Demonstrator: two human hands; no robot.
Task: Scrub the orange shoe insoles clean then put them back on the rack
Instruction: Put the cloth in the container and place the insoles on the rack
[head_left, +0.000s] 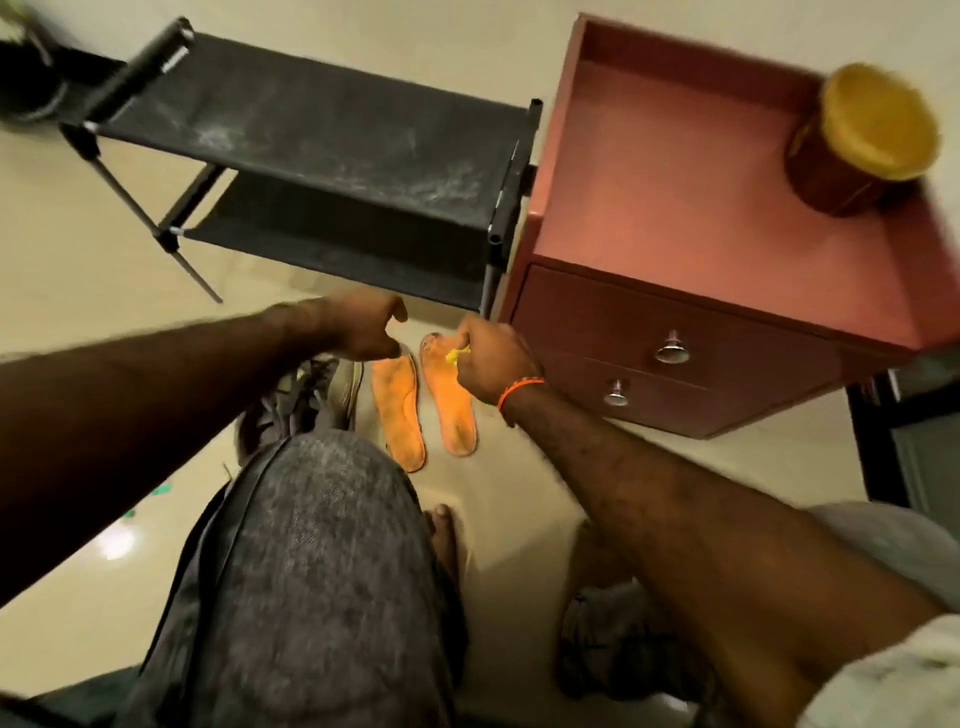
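Fingers of the right hand (485, 358) are being curled round a small yellow scrubber (457, 355), which is being held just over the toe end of the right-side insole (449, 402). Those of the left hand (363, 330) are hanging loosely bent and gripping nothing, above the toe of the left-side insole (397, 410). Nearest of all, a knee in grey cloth (311, 561) is being kept bent, and a bare foot (441, 535) is being rested on the pale floor (78, 291).

Both orange insoles are lying side by side on that floor, close but seemingly not touching, with grey shoes (301, 395) just to their left. Neither is on the rack yet, so scrubbing is judged to be at or near its start.

For this step, the insole is probably best pinned flat by the free hand while short strokes are worked from toe to heel, since a light insole may slide on smooth tile.

Beyond, the black shoe rack (311, 135) is standing unloaded and dusty, beside a reddish drawer cabinet (701, 208) on which a yellow-topped pot (867, 140) is sitting.
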